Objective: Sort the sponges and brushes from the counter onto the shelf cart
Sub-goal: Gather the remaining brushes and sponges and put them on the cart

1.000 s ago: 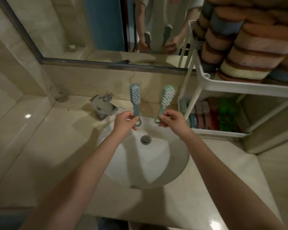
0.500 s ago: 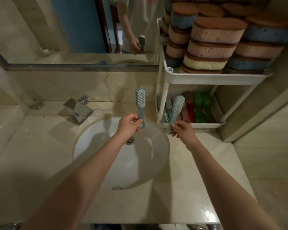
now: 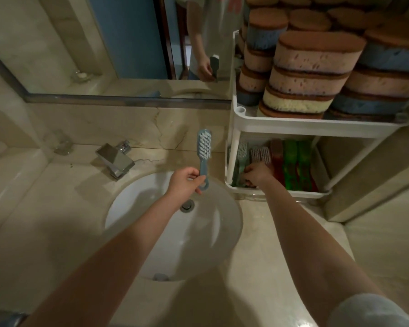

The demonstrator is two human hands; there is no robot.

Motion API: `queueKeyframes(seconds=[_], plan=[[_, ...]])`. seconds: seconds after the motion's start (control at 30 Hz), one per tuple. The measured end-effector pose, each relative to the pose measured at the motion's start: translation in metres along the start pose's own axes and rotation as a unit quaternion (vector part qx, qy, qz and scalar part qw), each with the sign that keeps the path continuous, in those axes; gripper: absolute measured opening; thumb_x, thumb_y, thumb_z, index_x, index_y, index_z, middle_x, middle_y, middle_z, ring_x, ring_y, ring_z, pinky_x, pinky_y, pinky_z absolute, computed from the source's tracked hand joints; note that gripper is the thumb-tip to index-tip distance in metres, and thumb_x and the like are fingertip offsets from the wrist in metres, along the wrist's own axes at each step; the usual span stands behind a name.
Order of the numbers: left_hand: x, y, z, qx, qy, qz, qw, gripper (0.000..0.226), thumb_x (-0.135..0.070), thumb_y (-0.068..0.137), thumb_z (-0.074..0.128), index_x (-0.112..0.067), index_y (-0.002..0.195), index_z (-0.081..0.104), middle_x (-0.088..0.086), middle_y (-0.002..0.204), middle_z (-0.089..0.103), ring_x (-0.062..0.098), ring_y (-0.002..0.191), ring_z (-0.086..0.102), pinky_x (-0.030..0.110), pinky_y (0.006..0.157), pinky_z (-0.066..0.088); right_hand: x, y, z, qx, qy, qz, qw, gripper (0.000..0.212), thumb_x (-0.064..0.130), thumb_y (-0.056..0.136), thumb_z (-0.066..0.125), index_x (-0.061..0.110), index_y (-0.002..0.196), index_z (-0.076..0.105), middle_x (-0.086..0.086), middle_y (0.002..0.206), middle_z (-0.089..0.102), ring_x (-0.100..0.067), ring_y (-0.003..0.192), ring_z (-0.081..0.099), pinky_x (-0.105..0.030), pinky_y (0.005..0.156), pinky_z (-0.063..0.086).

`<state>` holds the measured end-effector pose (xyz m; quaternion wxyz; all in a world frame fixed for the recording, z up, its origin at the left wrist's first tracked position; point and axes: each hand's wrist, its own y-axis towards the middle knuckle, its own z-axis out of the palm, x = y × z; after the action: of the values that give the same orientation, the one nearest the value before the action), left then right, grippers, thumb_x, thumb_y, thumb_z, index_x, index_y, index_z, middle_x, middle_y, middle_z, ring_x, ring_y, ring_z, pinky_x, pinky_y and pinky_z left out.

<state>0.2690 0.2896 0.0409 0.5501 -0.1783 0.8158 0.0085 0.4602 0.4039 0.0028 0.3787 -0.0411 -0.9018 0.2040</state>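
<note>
The white plastic shelf cart [image 3: 316, 125] at the glossy surface's [image 3: 269, 237] far right edge carries porous oval sponges [image 3: 312, 62], the top ones cut off. The right grip [image 3: 255, 173] reaches into the lower tray's front-left corner among bristly brushes [image 3: 260, 154], its fingers hidden, so I cannot tell its state. The left grip [image 3: 187, 182] pinches the slim blue brush [image 3: 203, 149] by its looped handle, upright over the sink [image 3: 137, 232].

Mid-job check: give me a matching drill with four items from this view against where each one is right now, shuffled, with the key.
Things
1. blue brush
2. green brush
3. sponges
4. faucet

Places
A. stacked in the top tray
B. on the counter, behind the sink
C. upright in the left hand, above the sink
D. in the lower tray, by the right hand

Pairs: 1-C, 2-D, 3-A, 4-B
</note>
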Motion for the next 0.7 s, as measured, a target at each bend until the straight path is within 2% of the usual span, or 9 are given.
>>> queueKeyframes(seconds=[0.07, 0.17, 0.3, 0.4, 0.5, 0.57, 0.63, 0.7], plan=[[0.0, 0.0, 0.0, 0.003, 0.008, -0.001, 1.0, 0.005, -0.011, 0.087, 0.063, -0.008, 0.085, 0.06, 0.001, 0.078, 0.062, 0.001, 0.038, 0.055, 0.017, 0.052, 0.047, -0.004, 0.005, 0.005, 0.002, -0.015, 0.01, 1.0, 0.004, 0.006, 0.086, 0.065, 0.006, 0.083, 0.068, -0.012, 0.088, 0.068, -0.024, 0.08, 0.065, -0.033, 0.08, 0.055], [0.002, 0.001, 0.0, 0.0, 0.005, -0.006, 1.0, 0.005, -0.011, 0.087, 0.063, -0.006, 0.087, 0.061, 0.004, 0.08, 0.063, 0.001, 0.037, 0.055, 0.016, 0.05, 0.046, -0.008, 0.007, 0.008, -0.017, -0.059, 0.007, 0.998, 0.008, 0.014, 0.086, 0.066, 0.007, 0.088, 0.071, -0.009, 0.089, 0.069, -0.024, 0.084, 0.065, -0.033, 0.082, 0.055], [0.002, -0.002, 0.004, 0.001, 0.002, -0.012, 1.0, 0.006, -0.009, 0.087, 0.063, -0.004, 0.09, 0.062, 0.006, 0.081, 0.063, 0.001, 0.037, 0.055, 0.016, 0.049, 0.046, -0.011, 0.003, 0.01, -0.077, -0.1, -0.009, 0.992, 0.008, 0.012, 0.085, 0.065, 0.008, 0.088, 0.071, -0.01, 0.094, 0.07, -0.024, 0.089, 0.064, -0.036, 0.086, 0.054], [0.001, -0.008, 0.006, 0.005, -0.003, -0.008, 1.0, 0.008, -0.008, 0.087, 0.063, -0.001, 0.091, 0.064, 0.006, 0.079, 0.062, 0.001, 0.036, 0.055, 0.016, 0.048, 0.047, -0.01, -0.006, 0.006, -0.104, -0.078, -0.024, 0.991, 0.011, 0.013, 0.086, 0.066, 0.008, 0.095, 0.071, -0.009, 0.098, 0.069, -0.024, 0.091, 0.064, -0.033, 0.086, 0.052], [0.002, -0.015, 0.009, 0.015, -0.008, -0.002, 1.0, 0.009, -0.006, 0.086, 0.063, 0.002, 0.091, 0.065, 0.002, 0.073, 0.061, 0.002, 0.037, 0.055, 0.015, 0.047, 0.047, -0.007, -0.024, 0.0, -0.131, 0.023, -0.065, 0.989, 0.014, 0.015, 0.086, 0.067, 0.012, 0.099, 0.069, -0.004, 0.1, 0.068, -0.02, 0.094, 0.064, -0.035, 0.088, 0.053], [0.004, -0.023, 0.014, 0.033, 0.0, 0.004, 0.999, 0.008, -0.005, 0.085, 0.064, 0.001, 0.089, 0.066, 0.001, 0.07, 0.062, 0.002, 0.039, 0.056, 0.015, 0.047, 0.047, -0.004, -0.042, -0.003, -0.114, 0.118, -0.08, 0.983, 0.005, 0.014, 0.086, 0.067, 0.018, 0.088, 0.067, 0.002, 0.091, 0.066, -0.016, 0.087, 0.062, -0.031, 0.081, 0.053], [0.007, -0.033, 0.023, 0.064, 0.012, 0.021, 0.998, 0.009, -0.003, 0.083, 0.065, 0.003, 0.089, 0.067, 0.003, 0.066, 0.063, 0.001, 0.039, 0.056, 0.019, 0.05, 0.049, -0.005, -0.061, -0.006, -0.065, 0.189, -0.097, 0.975, 0.017, 0.008, 0.085, 0.067, 0.022, 0.076, 0.063, 0.004, 0.079, 0.062, -0.008, 0.072, 0.06, -0.022, 0.067, 0.05], [0.005, -0.043, 0.037, 0.102, 0.016, 0.037, 0.994, 0.01, -0.002, 0.083, 0.065, 0.006, 0.089, 0.068, 0.002, 0.063, 0.062, -0.001, 0.039, 0.055, 0.021, 0.054, 0.05, -0.01, -0.079, -0.011, -0.029, 0.221, -0.107, 0.969, 0.022, 0.0, 0.084, 0.066, 0.02, 0.073, 0.063, 0.003, 0.073, 0.06, 0.004, 0.053, 0.055, -0.013, 0.051, 0.043]])
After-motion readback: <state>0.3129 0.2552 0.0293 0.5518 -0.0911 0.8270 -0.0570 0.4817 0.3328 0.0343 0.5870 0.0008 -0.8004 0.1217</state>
